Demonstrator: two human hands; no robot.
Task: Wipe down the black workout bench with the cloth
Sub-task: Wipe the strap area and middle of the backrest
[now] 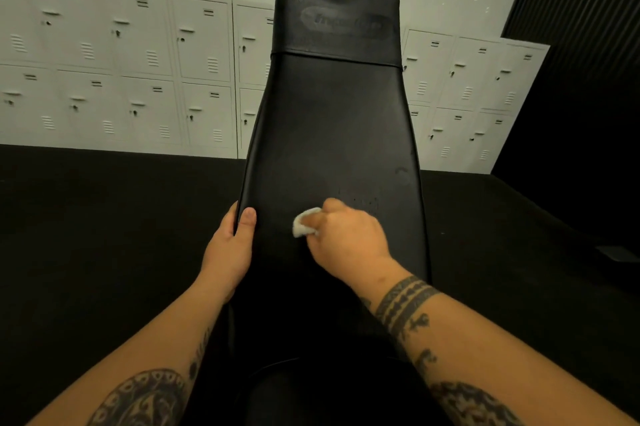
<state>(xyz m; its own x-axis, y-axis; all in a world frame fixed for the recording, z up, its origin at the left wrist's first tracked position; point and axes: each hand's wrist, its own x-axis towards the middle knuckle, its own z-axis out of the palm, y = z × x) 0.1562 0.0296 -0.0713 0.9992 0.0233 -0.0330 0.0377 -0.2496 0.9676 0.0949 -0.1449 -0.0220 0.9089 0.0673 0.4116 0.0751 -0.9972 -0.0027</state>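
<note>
Wiping is the step in hand, and we judge it barely begun: the cloth [304,222] sits low on the black bench [334,121], whose long pad runs up and away from us with a worn logo band across it, lockers [114,62] behind. To do it well we should press the cloth flat, run overlapping strokes up the pad from edge to edge, and cover the faint specks just beyond our knuckles. Our right hand [348,230] is curled tight around the small white cloth, bunched so that only a corner shows at the thumb side, touching the pad. Our left hand [230,245] grasps the bench's left edge, thumb [246,219] on top, bracing it.
</note>
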